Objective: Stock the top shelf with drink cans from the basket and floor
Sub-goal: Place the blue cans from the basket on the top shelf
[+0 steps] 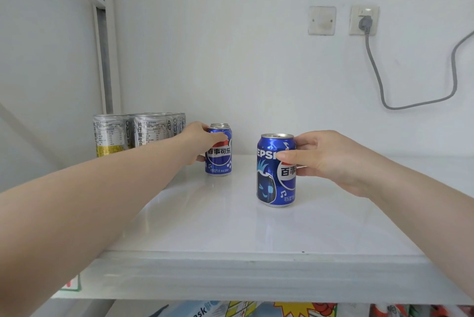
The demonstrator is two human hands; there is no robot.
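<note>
On the white top shelf (pixel 230 229) stand two groups of cans. My left hand (pixel 197 141) reaches far back and grips the front blue Pepsi can (pixel 219 160) of a short row beside the silver cans. My right hand (pixel 331 160) holds a second blue Pepsi can (pixel 273 175) upright on the shelf, nearer to me and to the right. Both cans rest on the shelf surface. More blue cans behind the left one are mostly hidden; only their rims show.
Several silver and yellow cans (pixel 128 134) stand in rows at the back left against the shelf frame (pixel 102 60). A grey cable (pixel 384 96) hangs from a wall socket (pixel 364 20) at the right. Colourful packages (pixel 256 310) show on the shelf below.
</note>
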